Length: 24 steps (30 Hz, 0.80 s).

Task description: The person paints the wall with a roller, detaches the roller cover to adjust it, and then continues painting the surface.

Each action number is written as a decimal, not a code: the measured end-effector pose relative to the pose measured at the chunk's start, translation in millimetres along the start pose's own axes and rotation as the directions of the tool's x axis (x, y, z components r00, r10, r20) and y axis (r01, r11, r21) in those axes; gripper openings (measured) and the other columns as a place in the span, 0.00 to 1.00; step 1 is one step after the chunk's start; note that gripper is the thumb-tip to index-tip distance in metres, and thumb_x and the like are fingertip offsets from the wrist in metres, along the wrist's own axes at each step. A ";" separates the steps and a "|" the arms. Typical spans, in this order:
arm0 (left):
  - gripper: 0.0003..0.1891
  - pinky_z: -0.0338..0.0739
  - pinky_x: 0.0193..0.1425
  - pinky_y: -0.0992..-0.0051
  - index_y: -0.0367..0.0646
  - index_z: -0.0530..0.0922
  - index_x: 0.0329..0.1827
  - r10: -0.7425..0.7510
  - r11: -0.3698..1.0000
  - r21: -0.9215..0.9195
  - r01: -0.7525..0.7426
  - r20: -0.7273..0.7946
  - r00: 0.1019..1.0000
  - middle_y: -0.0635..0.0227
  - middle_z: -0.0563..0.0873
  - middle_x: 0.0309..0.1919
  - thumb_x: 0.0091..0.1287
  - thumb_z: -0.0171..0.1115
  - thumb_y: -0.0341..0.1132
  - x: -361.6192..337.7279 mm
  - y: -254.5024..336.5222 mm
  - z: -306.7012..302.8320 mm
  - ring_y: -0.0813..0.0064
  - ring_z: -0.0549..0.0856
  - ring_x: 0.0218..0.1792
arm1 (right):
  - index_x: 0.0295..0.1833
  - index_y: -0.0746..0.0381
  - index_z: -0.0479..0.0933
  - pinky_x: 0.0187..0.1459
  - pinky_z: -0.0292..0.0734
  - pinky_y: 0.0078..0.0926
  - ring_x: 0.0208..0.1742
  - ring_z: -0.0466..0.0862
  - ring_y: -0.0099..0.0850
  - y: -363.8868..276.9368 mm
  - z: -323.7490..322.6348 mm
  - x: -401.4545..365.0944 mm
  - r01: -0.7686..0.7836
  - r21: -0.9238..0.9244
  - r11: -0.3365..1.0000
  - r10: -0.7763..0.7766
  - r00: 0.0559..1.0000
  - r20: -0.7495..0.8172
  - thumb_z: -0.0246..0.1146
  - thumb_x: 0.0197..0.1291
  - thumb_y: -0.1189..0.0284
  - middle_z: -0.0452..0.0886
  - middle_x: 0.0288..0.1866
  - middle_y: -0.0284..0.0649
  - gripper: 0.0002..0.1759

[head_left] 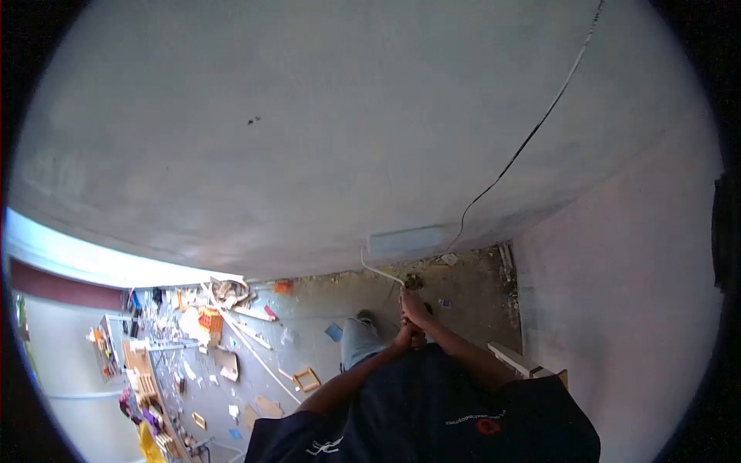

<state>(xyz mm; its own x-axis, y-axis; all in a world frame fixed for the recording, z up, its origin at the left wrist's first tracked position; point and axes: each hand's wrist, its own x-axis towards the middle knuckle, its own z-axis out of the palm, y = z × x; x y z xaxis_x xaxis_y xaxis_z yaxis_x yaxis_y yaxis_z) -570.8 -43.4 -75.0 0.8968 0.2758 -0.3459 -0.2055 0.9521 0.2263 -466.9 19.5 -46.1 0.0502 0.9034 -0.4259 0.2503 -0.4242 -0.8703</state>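
A paint roller with a pale sleeve lies low against the grey wall, just above the floor. Its bent wire frame runs down to the handle in my hands. My right hand is closed around the handle near the frame. Below it, closer to my body, my left hand is wrapped round the lower end of the handle. The hands hide most of the grip.
A dark cable hangs down the wall to the right of the roller. A pinkish side wall stands at right. Long wooden strips, a wooden frame and scattered debris lie on the floor at left. A pale board is by my right arm.
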 end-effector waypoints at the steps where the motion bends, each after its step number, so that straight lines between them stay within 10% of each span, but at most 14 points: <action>1: 0.24 0.56 0.18 0.72 0.43 0.69 0.30 -0.004 1.000 -0.023 0.006 0.088 0.996 0.75 0.63 0.13 0.60 0.43 0.58 3.1 -7.6 1.4 0.74 0.63 0.13 | 0.26 0.66 0.67 0.20 0.68 0.38 0.16 0.71 0.37 11.6 5.0 -2.9 0.188 -0.066 0.980 -0.193 0.977 -0.088 0.43 0.63 0.62 0.67 0.15 0.43 0.20; 4: 0.13 0.52 0.15 0.74 0.50 0.61 0.13 -0.018 0.986 0.165 0.034 -0.098 0.995 0.74 0.58 0.07 0.55 0.46 0.40 3.4 3.2 36.8 0.74 0.58 0.08 | 0.24 0.64 0.66 0.17 0.67 0.37 0.11 0.67 0.34 25.9 4.6 4.1 0.323 -0.111 0.940 -0.336 0.932 -0.137 0.40 0.65 0.59 0.63 0.10 0.38 0.23; 7: 0.13 0.51 0.15 0.75 0.50 0.61 0.12 0.016 0.993 -0.107 -0.038 -0.201 0.980 0.73 0.58 0.07 0.54 0.46 0.39 4.5 13.6 67.7 0.76 0.58 0.09 | 0.24 0.62 0.65 0.16 0.67 0.36 0.09 0.65 0.31 -5.2 -14.7 -1.3 -0.031 0.155 0.987 0.023 0.998 0.053 0.39 0.65 0.56 0.62 0.10 0.36 0.24; 13: 0.12 0.50 0.13 0.75 0.50 0.59 0.13 0.142 0.987 0.107 -0.122 -0.209 0.968 0.74 0.61 0.10 0.51 0.50 0.34 10.3 7.8 57.5 0.79 0.58 0.09 | 0.24 0.57 0.61 0.10 0.59 0.28 0.07 0.58 0.25 -22.2 -21.2 -4.9 -0.431 0.405 0.806 0.387 0.902 0.189 0.40 0.62 0.49 0.55 0.09 0.31 0.24; 16: 0.11 0.55 0.20 0.76 0.42 0.64 0.19 0.179 0.928 0.298 -0.223 0.169 0.969 0.72 0.67 0.16 0.58 0.48 0.33 14.6 -2.7 21.5 0.77 0.64 0.17 | 0.25 0.55 0.60 0.09 0.57 0.26 0.06 0.55 0.23 -32.1 -19.5 -10.6 -0.490 0.422 0.763 0.452 0.871 0.195 0.40 0.61 0.48 0.52 0.09 0.30 0.23; 19: 0.08 0.60 0.22 0.77 0.43 0.64 0.18 0.419 0.218 0.894 -0.392 0.277 0.865 0.73 0.66 0.16 0.44 0.54 0.22 -27.9 30.5 82.0 0.78 0.66 0.18 | 0.24 0.54 0.60 0.09 0.56 0.25 0.06 0.55 0.24 -33.5 -18.0 -10.0 -0.507 0.399 0.764 0.484 0.859 0.164 0.40 0.61 0.50 0.53 0.09 0.30 0.22; 24: 0.08 0.60 0.25 0.78 0.42 0.65 0.21 0.467 0.218 0.888 -0.404 0.268 0.843 0.74 0.68 0.19 0.44 0.51 0.17 -46.5 34.4 75.7 0.79 0.68 0.23 | 0.23 0.55 0.61 0.08 0.56 0.24 0.06 0.57 0.24 -17.9 8.5 -3.3 -0.392 0.256 0.884 0.380 0.920 0.097 0.39 0.62 0.51 0.55 0.09 0.31 0.22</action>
<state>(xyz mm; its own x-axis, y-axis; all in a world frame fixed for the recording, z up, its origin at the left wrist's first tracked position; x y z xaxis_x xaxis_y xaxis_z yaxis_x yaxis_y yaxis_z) -589.9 -33.4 17.8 0.7647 0.6417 0.0586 -0.0589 -0.0209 0.9980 -479.8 23.6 -31.2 0.0477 0.6637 -0.7465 -0.0463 -0.7450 -0.6654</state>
